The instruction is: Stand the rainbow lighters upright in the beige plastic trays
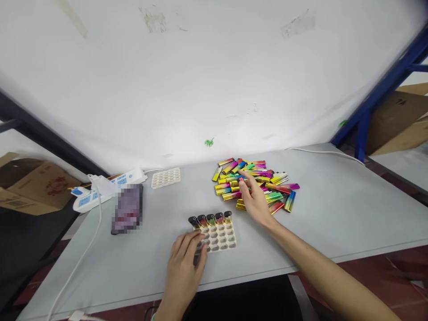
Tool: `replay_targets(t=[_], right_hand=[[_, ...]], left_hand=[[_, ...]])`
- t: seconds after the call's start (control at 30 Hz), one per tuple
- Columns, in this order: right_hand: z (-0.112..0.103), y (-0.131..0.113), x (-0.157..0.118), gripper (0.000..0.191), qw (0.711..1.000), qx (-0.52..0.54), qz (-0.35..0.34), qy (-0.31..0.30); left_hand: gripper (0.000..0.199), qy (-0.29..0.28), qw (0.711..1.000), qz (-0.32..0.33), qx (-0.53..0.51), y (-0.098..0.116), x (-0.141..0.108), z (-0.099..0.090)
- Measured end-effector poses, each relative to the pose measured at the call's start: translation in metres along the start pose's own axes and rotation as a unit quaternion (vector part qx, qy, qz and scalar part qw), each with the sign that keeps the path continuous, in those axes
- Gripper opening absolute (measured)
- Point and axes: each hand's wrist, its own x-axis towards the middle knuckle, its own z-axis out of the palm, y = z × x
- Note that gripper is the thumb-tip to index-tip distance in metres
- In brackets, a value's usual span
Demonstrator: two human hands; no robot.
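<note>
A cream tray (pixel 231 238) with rows of oval holes lies near the table's front edge. In its far row stand several metallic lighters (pixel 211 219) with black tops, the leftmost leaning outward. My left hand (pixel 185 256) rests over the tray's left side, thumb and fingers apart, hiding some holes. Beyond the tray, to the right, is a loose pile of shiny multicoloured lighters (pixel 230 189). At the pile, my right hand (pixel 256 200) has thumb and index finger close around a small red-ended lighter (pixel 241 179), mostly hidden by the hand.
A second holed tray (pixel 166 178) lies by the wall. To the left are a white power strip (pixel 122 179) with cables and a blurred dark pouch (pixel 127 208). Cardboard boxes stand left (pixel 43 185) and right (pixel 394 118), beyond the table. A white cable (pixel 324 151) runs along the back right.
</note>
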Motion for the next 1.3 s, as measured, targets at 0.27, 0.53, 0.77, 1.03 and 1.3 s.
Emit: replay_targets(t=[0.27,0.53,0.77,1.03,1.3], right_hand=[[0.0011,-0.0021,-0.0021,0.032,0.997,0.038,0.023,-0.061],[0.0052,-0.0020,-0.0041,0.038,0.980,0.164,0.058,-0.097],[0.0036,-0.0012,-0.0031,0.035,0.972,0.195,0.073,-0.109],[0.0018,-0.0002,-0.0024,0.047,0.970,0.193,0.083,-0.120],[-0.0005,0.0017,0.0010,0.063,0.969,0.182,0.119,-0.120]], left_hand=[[0.019,0.013,1.000,0.006,0.001,0.0014,0.0035,-0.0016],[0.018,0.012,1.000,0.001,0.000,0.0016,0.0039,-0.0014],[0.018,0.011,1.000,0.000,-0.002,0.0005,0.0029,-0.0007],[0.015,0.013,1.000,0.003,-0.001,0.0017,0.0031,-0.0008],[0.016,0.016,1.000,0.005,-0.002,0.0019,0.0042,-0.0013]])
